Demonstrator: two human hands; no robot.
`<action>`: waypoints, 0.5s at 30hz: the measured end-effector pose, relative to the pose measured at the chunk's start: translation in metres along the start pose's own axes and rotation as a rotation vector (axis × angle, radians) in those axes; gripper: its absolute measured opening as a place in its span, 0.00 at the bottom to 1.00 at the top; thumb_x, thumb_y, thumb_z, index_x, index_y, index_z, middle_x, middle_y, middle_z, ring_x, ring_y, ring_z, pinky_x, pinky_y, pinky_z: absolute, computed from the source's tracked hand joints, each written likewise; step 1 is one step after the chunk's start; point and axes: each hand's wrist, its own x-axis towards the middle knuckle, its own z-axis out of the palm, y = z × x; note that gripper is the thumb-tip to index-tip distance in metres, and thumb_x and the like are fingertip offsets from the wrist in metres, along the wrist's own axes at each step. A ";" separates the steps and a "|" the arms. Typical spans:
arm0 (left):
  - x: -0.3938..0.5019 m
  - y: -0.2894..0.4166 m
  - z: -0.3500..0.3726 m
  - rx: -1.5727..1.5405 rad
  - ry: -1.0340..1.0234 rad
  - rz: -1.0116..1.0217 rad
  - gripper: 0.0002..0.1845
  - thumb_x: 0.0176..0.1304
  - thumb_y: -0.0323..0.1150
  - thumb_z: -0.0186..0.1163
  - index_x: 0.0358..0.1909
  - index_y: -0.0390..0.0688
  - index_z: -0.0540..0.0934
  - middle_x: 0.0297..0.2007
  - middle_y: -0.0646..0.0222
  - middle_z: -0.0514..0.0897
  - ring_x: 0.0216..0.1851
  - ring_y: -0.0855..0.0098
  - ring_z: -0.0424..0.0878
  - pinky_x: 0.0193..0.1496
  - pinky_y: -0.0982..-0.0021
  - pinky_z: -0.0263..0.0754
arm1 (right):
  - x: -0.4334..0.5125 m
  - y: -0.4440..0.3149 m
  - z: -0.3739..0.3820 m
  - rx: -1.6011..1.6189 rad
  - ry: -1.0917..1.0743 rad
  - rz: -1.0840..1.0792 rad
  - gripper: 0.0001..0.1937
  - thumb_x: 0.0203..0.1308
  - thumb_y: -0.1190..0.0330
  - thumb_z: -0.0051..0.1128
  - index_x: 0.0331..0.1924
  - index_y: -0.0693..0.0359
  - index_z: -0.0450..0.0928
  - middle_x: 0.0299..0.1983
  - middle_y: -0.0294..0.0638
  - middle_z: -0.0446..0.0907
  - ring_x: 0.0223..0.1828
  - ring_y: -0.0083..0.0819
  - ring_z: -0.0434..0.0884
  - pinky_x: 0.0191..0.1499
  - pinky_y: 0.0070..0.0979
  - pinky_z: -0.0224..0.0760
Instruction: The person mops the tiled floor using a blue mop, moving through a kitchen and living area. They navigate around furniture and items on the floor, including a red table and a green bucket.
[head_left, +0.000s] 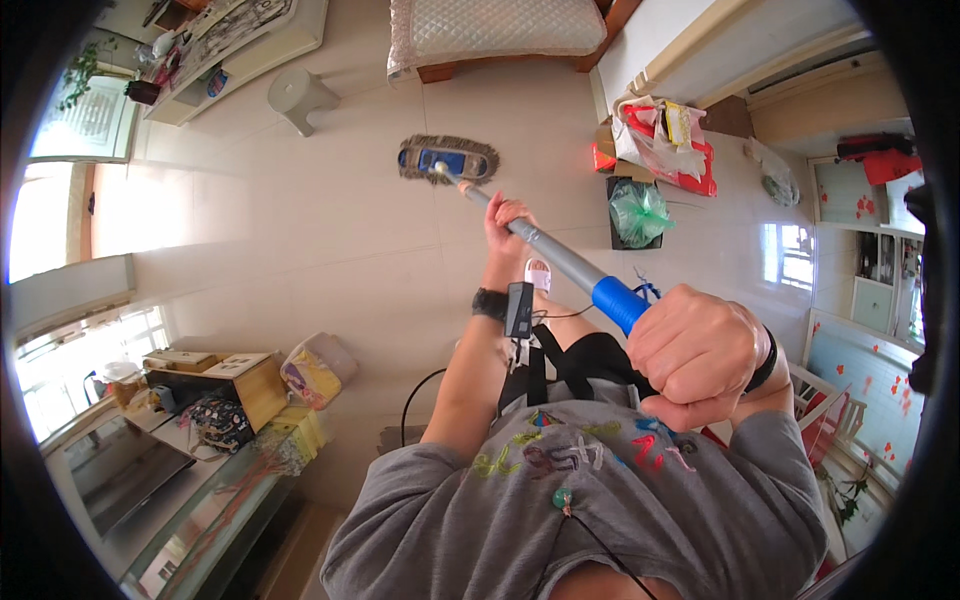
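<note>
A flat dust mop with a blue plate and a grey-brown fringed pad rests on the pale tiled floor ahead of me. Its grey handle slants up toward my chest and ends in a blue grip. My right hand is closed around the upper end, near the blue grip, and hides the tip. Lower on the pole, my left hand wraps the grey shaft, with a black band on that wrist.
Ahead stand a quilted bed and a plastic stool. To the right are a bin with a green bag and several shopping bags. At left, a lidless-looking plastic bin stands beside a cabinet.
</note>
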 end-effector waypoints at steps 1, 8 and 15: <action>-0.022 0.000 0.000 -0.016 -0.005 -0.009 0.23 0.62 0.33 0.50 0.08 0.50 0.60 0.08 0.79 0.62 0.11 0.82 0.63 0.21 0.80 0.63 | 0.002 -0.004 0.013 0.027 -0.027 -0.020 0.20 0.40 0.86 0.55 0.09 0.60 0.54 0.10 0.37 0.57 0.09 0.34 0.62 0.13 0.30 0.49; -0.093 -0.009 -0.023 0.004 0.105 -0.053 0.21 0.59 0.28 0.49 0.07 0.50 0.59 0.07 0.78 0.62 0.08 0.82 0.61 0.18 0.80 0.62 | -0.021 -0.053 0.070 -0.134 0.022 0.106 0.19 0.39 0.85 0.56 0.09 0.61 0.55 0.10 0.38 0.60 0.11 0.35 0.66 0.14 0.29 0.54; -0.029 -0.077 -0.082 0.349 0.597 0.036 0.20 0.56 0.31 0.49 0.08 0.53 0.57 0.05 0.83 0.60 0.07 0.83 0.60 0.16 0.78 0.62 | -0.071 -0.123 0.086 -0.466 0.582 0.358 0.12 0.30 0.85 0.46 0.08 0.64 0.55 0.10 0.41 0.66 0.11 0.34 0.70 0.18 0.28 0.70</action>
